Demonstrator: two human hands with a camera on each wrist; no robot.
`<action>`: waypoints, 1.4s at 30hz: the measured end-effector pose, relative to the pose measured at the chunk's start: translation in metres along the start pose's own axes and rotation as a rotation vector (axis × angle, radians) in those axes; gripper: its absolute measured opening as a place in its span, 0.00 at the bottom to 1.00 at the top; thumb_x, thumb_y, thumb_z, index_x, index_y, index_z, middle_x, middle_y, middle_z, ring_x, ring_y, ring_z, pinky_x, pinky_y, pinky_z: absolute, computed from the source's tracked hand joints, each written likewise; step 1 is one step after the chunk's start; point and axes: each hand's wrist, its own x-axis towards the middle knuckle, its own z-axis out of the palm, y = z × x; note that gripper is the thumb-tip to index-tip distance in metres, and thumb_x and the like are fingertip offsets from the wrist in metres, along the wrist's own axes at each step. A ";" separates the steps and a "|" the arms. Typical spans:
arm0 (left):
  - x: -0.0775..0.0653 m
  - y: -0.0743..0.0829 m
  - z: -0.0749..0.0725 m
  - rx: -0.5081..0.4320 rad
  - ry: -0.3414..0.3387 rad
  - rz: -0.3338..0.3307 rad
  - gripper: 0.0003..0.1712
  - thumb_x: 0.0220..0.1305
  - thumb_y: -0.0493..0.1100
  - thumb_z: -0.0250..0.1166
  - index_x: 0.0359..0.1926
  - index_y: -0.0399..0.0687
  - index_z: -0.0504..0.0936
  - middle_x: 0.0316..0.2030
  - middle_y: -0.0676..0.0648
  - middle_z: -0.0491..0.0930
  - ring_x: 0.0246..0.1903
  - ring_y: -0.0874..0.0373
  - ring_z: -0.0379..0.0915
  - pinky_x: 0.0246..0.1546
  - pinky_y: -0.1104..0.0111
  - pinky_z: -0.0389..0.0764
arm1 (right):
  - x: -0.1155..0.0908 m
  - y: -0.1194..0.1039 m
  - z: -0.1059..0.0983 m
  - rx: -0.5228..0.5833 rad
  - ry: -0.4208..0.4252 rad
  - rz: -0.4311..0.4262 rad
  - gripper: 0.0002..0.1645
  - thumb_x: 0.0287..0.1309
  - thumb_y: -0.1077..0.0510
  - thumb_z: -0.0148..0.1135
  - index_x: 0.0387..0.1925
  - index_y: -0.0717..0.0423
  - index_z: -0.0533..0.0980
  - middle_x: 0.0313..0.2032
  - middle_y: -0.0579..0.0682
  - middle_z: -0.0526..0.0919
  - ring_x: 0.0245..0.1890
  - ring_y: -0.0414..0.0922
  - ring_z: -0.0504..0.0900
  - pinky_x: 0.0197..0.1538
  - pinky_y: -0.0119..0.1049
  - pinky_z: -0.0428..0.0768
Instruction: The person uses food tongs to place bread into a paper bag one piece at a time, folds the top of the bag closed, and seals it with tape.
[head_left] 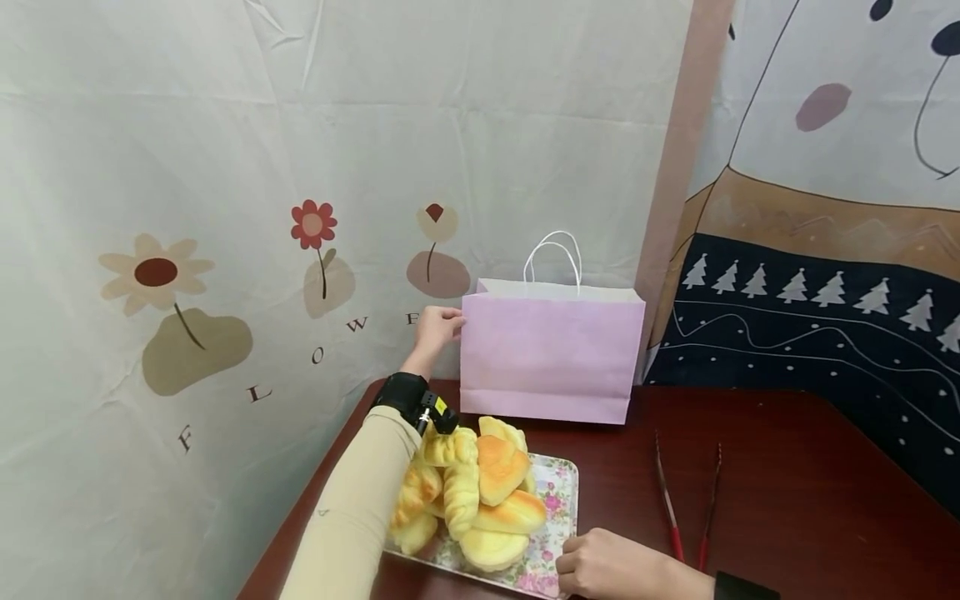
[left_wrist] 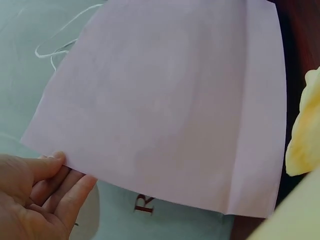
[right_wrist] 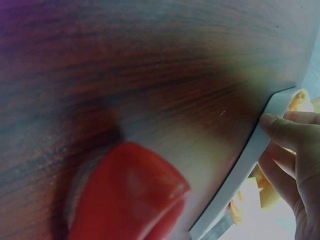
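A lilac paper bag with white cord handles stands upright at the back of the table. My left hand pinches its left side edge near the top; in the left wrist view the thumb lies along that edge. In front of the bag, a flower-patterned tray carries a heap of several bread rolls. My right hand grips the tray's near right rim. The right wrist view has the thumb against the outside of the rim and the fingers over the inner side.
To the right of the tray lie tongs with red handle ends, spread apart, close by my right forearm. The dark red table meets a printed cloth backdrop behind and at the left.
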 end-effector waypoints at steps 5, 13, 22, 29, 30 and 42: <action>-0.002 0.012 -0.001 0.003 -0.011 0.002 0.16 0.69 0.39 0.63 0.53 0.36 0.85 0.53 0.35 0.84 0.49 0.45 0.85 0.50 0.60 0.84 | 0.000 -0.001 0.001 -0.004 0.003 0.009 0.11 0.56 0.41 0.65 0.21 0.32 0.75 0.23 0.26 0.73 0.24 0.26 0.69 0.24 0.16 0.64; -0.003 0.021 -0.011 -0.032 -0.004 -0.003 0.16 0.69 0.39 0.63 0.54 0.35 0.84 0.54 0.35 0.82 0.50 0.44 0.84 0.52 0.59 0.83 | 0.000 -0.002 0.003 -0.024 -0.001 0.011 0.13 0.53 0.42 0.67 0.18 0.32 0.74 0.22 0.27 0.73 0.23 0.26 0.70 0.23 0.18 0.65; 0.000 0.019 -0.027 -0.062 0.014 0.015 0.17 0.70 0.38 0.62 0.55 0.33 0.83 0.55 0.33 0.81 0.53 0.41 0.82 0.53 0.58 0.83 | -0.009 -0.002 0.002 0.015 -0.012 0.016 0.13 0.55 0.45 0.67 0.18 0.32 0.74 0.21 0.27 0.72 0.23 0.26 0.69 0.23 0.16 0.62; -0.002 0.015 -0.042 -0.081 0.014 -0.015 0.18 0.70 0.38 0.62 0.57 0.34 0.82 0.57 0.34 0.80 0.55 0.42 0.81 0.55 0.59 0.82 | -0.019 -0.003 -0.004 0.092 0.010 0.033 0.13 0.56 0.48 0.67 0.19 0.33 0.74 0.23 0.27 0.73 0.25 0.25 0.69 0.26 0.13 0.61; -0.002 0.013 -0.044 -0.083 0.013 -0.024 0.18 0.70 0.39 0.62 0.57 0.34 0.82 0.57 0.34 0.80 0.55 0.42 0.81 0.55 0.58 0.82 | -0.020 -0.003 -0.004 0.098 0.016 0.036 0.13 0.56 0.48 0.66 0.19 0.33 0.74 0.23 0.27 0.73 0.25 0.25 0.68 0.26 0.12 0.60; -0.003 -0.011 -0.068 -0.091 0.040 -0.049 0.19 0.72 0.39 0.60 0.59 0.33 0.80 0.59 0.32 0.79 0.56 0.41 0.80 0.55 0.59 0.82 | -0.038 -0.006 -0.008 0.191 0.046 0.072 0.14 0.61 0.46 0.65 0.20 0.33 0.74 0.23 0.27 0.72 0.26 0.23 0.66 0.32 0.08 0.54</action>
